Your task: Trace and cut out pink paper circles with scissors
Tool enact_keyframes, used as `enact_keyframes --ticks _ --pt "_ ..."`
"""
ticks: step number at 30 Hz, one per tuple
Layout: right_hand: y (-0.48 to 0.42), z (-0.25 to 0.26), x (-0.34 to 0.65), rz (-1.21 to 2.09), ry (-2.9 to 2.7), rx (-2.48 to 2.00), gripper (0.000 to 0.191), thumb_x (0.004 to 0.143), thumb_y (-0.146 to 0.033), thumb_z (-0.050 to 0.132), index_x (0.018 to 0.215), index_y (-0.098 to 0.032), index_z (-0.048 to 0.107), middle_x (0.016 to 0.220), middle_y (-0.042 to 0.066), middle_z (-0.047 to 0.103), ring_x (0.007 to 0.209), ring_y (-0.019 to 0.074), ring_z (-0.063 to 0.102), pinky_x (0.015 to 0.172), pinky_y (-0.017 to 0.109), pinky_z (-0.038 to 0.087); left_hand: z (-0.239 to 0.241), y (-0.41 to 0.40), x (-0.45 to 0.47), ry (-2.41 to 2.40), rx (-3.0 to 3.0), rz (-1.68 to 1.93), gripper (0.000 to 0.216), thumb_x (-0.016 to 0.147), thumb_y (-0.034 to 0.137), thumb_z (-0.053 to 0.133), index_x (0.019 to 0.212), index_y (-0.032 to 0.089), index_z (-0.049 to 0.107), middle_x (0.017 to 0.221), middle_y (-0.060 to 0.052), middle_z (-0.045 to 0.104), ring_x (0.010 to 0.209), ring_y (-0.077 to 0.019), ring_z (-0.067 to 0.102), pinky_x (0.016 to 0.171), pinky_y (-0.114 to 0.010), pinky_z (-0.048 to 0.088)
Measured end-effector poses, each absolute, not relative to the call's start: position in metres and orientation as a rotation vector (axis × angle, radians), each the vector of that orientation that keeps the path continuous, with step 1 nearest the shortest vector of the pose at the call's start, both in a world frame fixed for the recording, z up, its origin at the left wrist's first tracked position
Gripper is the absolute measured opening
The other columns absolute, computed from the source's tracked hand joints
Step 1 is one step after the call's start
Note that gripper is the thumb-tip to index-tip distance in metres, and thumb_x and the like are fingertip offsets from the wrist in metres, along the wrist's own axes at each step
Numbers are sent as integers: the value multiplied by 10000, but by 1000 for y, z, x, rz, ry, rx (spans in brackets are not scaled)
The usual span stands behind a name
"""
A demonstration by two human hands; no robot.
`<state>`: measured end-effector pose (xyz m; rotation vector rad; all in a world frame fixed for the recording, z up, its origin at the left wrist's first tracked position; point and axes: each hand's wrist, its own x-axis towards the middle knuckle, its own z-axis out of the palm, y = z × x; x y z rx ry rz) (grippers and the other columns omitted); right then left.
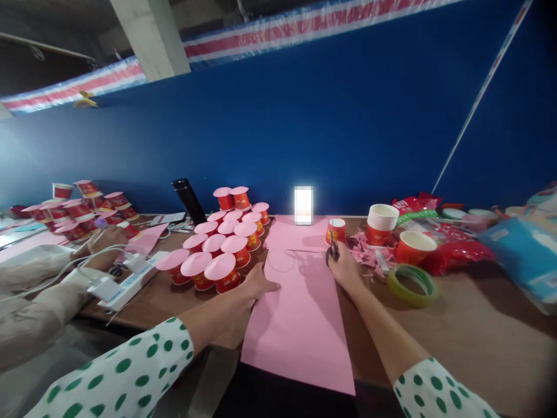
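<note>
Pink paper [300,325], apparently being steadied: left hand [257,283] half-open at its edge, right hand [343,264] closed round scissors [333,251]; cutting (circle [281,260] faintly outlined) would need these at that line.

Here's the left arm, coming in on the near-left side of the large pink sheet [300,337], its forearm [217,318] bare beyond the sleeve. The left hand [257,283] is right there at the sheet's left edge, thumb stretched out over the surface, other fingers partly hidden! Over to the sheet's right, the right forearm [383,328] slants inward, bare too, and the right hand [343,266] sits by the far right corner, fingers curled in a grip.
</note>
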<state>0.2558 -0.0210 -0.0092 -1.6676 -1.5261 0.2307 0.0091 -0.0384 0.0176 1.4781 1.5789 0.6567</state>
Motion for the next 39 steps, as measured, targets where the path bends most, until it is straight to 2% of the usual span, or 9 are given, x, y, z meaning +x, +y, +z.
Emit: enact_keyframes --ticks 5,9,14,17,20,24,30,34,39 --pt "-19 -7 266 271 -1449 -1477 339 770 -305 497 1085 -179 486 919 81 626 793 207 586 714 309 434 51 -50 -4 1367 1493 650 529 573 289 699 1039 115 519 991 -102 625 867 -233 595 732 -331 482" --pt "-14 -4 267 571 -1337 -1250 382 731 -343 565 1067 -190 466 954 82 613 836 197 583 726 314 451 94 -50 -15 1297 1690 536 500 579 301 676 1037 139 554 905 -61 645 829 -238 602 702 -320 480" --pt "-19 3 268 1004 -1279 -980 396 668 -326 649 1017 -219 496 831 18 606 750 156 573 623 245 441 133 -29 -13 1246 1935 220 445 539 318 670 954 180 589 908 -24 627 839 -221 585 685 -266 452" --pt "-24 8 273 1154 -1190 -914 365 669 -349 659 986 -227 524 717 -23 572 620 118 535 534 212 401 142 -10 -6 1259 2045 136 402 535 308 658 913 194 581 888 -12 615 806 -200 573 658 -248 423" --pt "-28 13 278 1240 -1074 -897 379 674 -365 662 999 -241 510 719 -21 589 599 110 540 512 204 397 142 6 -1 1309 2155 79 343 520 314 665 828 189 580 830 -8 600 768 -193 557 626 -240 388" --pt "-30 19 282 1294 -1072 -890 390 648 -322 695 982 -238 513 764 -8 607 629 111 560 544 215 430 142 19 3 1224 2207 7 280 522 336 668 744 193 574 795 4 589 742 -179 540 590 -229 355" --pt "-25 14 284 1259 -1155 -911 429 592 -270 727 974 -218 537 706 -47 554 493 59 483 457 186 384 144 28 18 1151 2226 -6 304 509 327 691 767 193 604 772 7 591 703 -168 518 563 -232 324" --pt "-17 4 287 1090 -1134 -969 437 583 -282 722 971 -203 538 693 -38 573 541 80 524 500 200 414 137 41 24 1173 2212 28 277 488 345 711 685 184 602 654 16 552 620 -147 484 536 -236 292" --pt "-11 3 295 767 -1081 -1113 442 573 -324 715 962 -186 555 744 9 613 674 138 587 592 252 476 121 65 9 1352 2252 -24 281 436 322 731 490 182 493 486 42 405 502 -112 375 489 -247 228"
